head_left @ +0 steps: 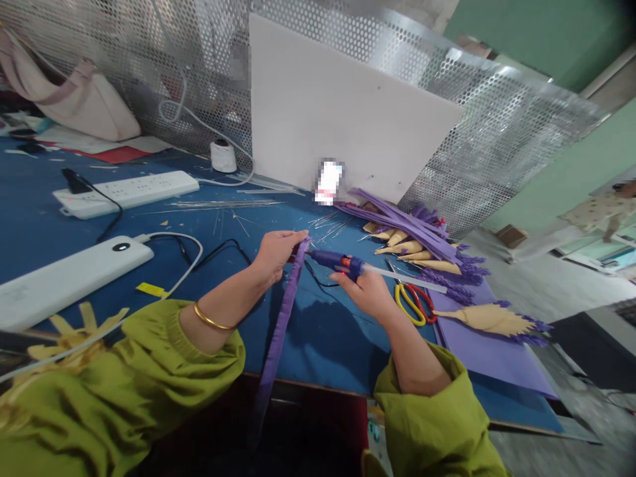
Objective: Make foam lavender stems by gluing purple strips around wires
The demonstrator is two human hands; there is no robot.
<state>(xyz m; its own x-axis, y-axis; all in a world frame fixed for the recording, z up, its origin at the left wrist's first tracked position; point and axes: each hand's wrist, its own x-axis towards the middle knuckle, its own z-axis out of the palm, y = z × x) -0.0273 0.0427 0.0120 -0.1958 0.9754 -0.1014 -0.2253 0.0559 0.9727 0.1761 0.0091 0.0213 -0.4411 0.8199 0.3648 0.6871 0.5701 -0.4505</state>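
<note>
My left hand [278, 255] pinches the upper end of a long purple paper strip [285, 315], which hangs down past the table's front edge. In my right hand [365, 288] is a blue hot glue gun [340, 262], its nozzle pointing left at the strip near my left fingertips. A translucent glue stick [405, 277] juts from the back of the gun. Whether the nozzle touches the paper I cannot tell. Just right of my right hand lie scissors [415, 305] with yellow and red handles.
Purple paper strips [412, 228], lavender-like paper flowers in tan wrapping [489, 318] and purple sheets [497, 354] lie at right. Thin wires [223, 204] are scattered behind. Two white power strips [132, 191] with cables lie left. A lit phone [328, 182] leans against a white board [348, 106].
</note>
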